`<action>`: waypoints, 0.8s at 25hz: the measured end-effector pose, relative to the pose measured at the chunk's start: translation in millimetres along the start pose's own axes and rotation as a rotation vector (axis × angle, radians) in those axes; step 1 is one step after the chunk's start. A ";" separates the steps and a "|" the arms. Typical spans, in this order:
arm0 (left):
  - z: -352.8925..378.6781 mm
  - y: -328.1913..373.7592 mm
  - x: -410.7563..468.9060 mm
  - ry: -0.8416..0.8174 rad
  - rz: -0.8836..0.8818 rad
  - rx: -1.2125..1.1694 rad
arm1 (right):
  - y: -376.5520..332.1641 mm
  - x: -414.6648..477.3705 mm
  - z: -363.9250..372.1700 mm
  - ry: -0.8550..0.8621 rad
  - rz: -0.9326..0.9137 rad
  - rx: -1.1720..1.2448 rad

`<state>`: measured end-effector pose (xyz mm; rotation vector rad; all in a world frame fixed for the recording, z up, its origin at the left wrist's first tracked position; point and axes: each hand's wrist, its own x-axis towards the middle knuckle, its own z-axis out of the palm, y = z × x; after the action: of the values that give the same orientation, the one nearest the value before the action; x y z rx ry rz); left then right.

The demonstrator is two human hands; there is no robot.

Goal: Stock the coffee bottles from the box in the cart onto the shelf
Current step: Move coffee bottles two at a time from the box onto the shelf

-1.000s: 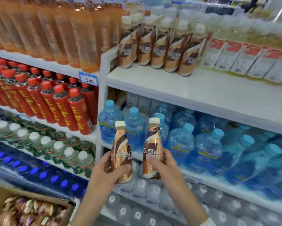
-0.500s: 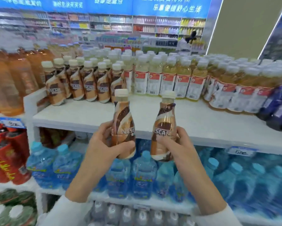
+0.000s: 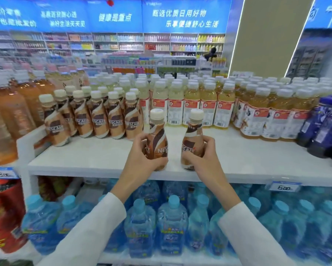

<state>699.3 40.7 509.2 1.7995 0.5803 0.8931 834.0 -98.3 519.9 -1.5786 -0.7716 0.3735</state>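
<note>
Long white sleeves [image 3: 96, 225] on both arms, plain, cuffs ending short of wrists; hands bare, no rings.

Bright, even, cool-white store lighting from above, with almost no hard shadow on the white shelf [image 3: 96, 156]. Soft glare off the bottle caps [image 3: 157, 114] and the glossy blue banners [image 3: 180, 16] along the top. Strong wide-angle bending toward both sides and the lower corners. Smeared and soft at far left and right; sharpest mid-frame around the held bottles.
</note>
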 end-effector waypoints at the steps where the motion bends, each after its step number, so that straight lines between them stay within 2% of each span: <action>1: 0.3 -4.0 -0.2 -0.003 0.002 0.007 | 2.4 -0.7 0.9 0.008 -0.005 -0.017; 4: 1.9 -10.8 -6.6 0.012 0.023 0.051 | 7.5 -6.6 2.6 0.068 -0.042 -0.086; 7: 8.2 -3.9 -14.7 0.127 0.020 0.222 | 9.5 -10.2 6.8 0.203 -0.074 -0.240; 9: 12.0 1.8 -17.4 0.205 -0.001 0.253 | 11.0 -8.4 9.7 0.245 -0.081 -0.320; 11: 11.7 2.8 -15.4 0.212 -0.023 0.177 | 11.2 -6.0 9.5 0.208 -0.050 -0.286; 17: 0.9 -3.8 -4.0 0.033 -0.071 -0.003 | 15.3 2.0 -4.9 -0.061 -0.014 -0.195; 20: 7.5 -7.6 -7.6 0.064 -0.040 0.015 | 14.5 -4.2 -6.2 0.021 -0.035 -0.178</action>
<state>700.7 33.9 498.1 1.7719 0.6633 0.9244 838.7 -105.7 506.2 -1.7300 -0.8339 0.2683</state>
